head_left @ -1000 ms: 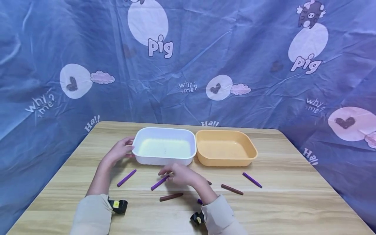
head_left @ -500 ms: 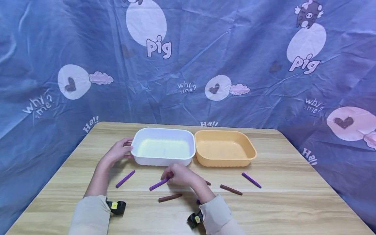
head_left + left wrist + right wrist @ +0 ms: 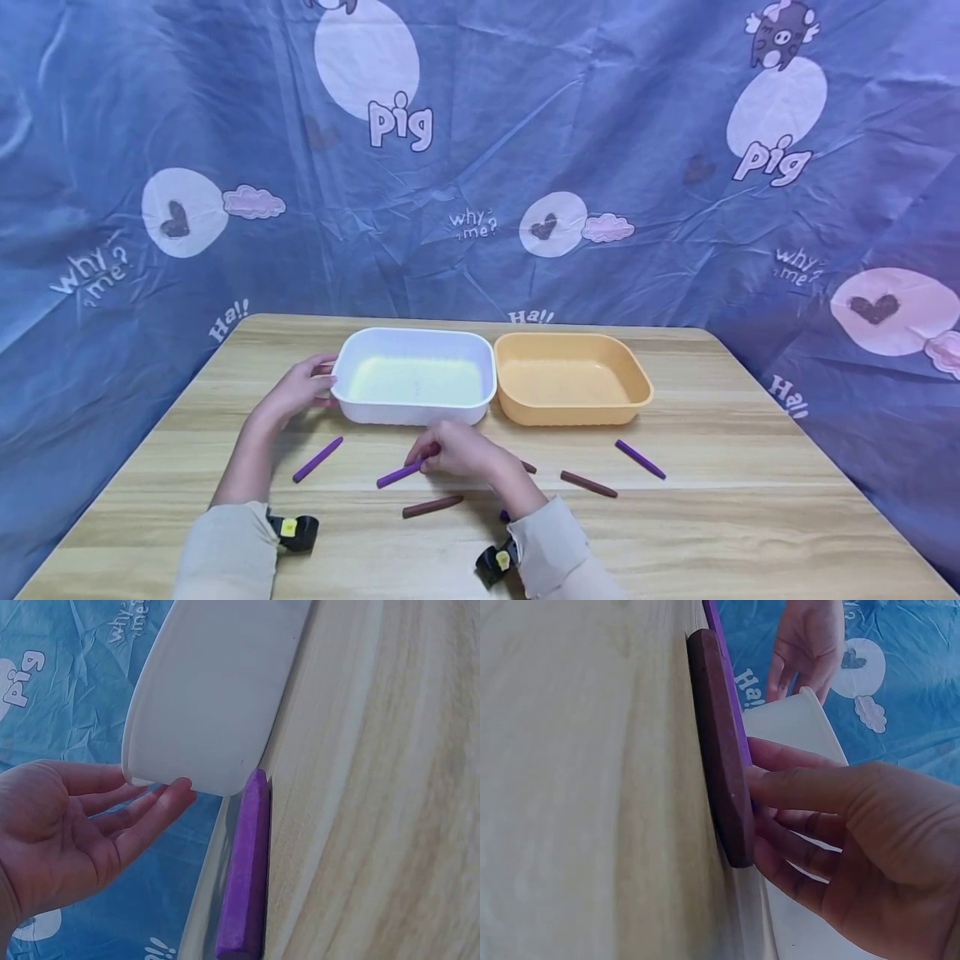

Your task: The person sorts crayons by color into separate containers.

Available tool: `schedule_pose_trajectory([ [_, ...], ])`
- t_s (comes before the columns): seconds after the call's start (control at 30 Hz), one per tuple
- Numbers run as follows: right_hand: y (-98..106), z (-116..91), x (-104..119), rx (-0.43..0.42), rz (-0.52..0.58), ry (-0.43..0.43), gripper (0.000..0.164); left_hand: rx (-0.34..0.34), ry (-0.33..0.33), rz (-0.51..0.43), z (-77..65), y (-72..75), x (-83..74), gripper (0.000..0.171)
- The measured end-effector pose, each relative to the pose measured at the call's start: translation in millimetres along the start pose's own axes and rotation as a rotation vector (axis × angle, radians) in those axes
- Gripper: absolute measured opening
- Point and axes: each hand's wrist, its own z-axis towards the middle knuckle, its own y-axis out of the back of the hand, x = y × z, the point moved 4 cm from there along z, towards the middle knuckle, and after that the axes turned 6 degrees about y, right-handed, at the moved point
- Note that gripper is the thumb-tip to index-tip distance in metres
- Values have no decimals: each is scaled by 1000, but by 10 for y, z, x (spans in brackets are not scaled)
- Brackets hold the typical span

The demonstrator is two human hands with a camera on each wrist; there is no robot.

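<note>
My right hand (image 3: 461, 450) pinches one end of a purple crayon (image 3: 397, 477) just in front of the white plastic bin (image 3: 412, 412); the crayon's other end points left. In the right wrist view, thumb and fingers meet on that crayon, partly hidden behind a brown crayon (image 3: 720, 750). My left hand (image 3: 300, 387) touches the left end of the white bin, its fingers reaching out along the wall, as the left wrist view also shows. Below that hand lies another purple crayon (image 3: 246, 870), its tip toward the bin.
An orange bin (image 3: 573, 414) stands against the white bin's right side; both bins hold nothing visible. Brown crayons (image 3: 588, 484) and a purple crayon (image 3: 641, 459) lie to the right. One more purple crayon is mostly hidden by the right wrist. A blue printed cloth (image 3: 480, 167) hangs behind the wooden table (image 3: 750, 500).
My right fingers have closed on the end of the purple crayon, and the crayon has turned slightly flatter. The left hand stays at the white bin. The head view has shifted a little.
</note>
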Motion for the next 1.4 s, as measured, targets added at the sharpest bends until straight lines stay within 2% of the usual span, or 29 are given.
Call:
schedule_pose_trajectory([
  [0.23, -4, 8, 18, -1, -33, 28, 17, -4, -7, 3, -15, 11, 17, 49],
  [0.53, -13, -5, 44, 68, -16, 1, 22, -4, -5, 10, -19, 17, 26, 49],
  [0.97, 64, -26, 153, 72, -35, 18, 28, -6, -8, 8, -22, 6, 32, 48],
  [1.4, 279, -55, 254, -5, -59, 80, 30, -10, -23, 23, -18, -7, -4, 48],
])
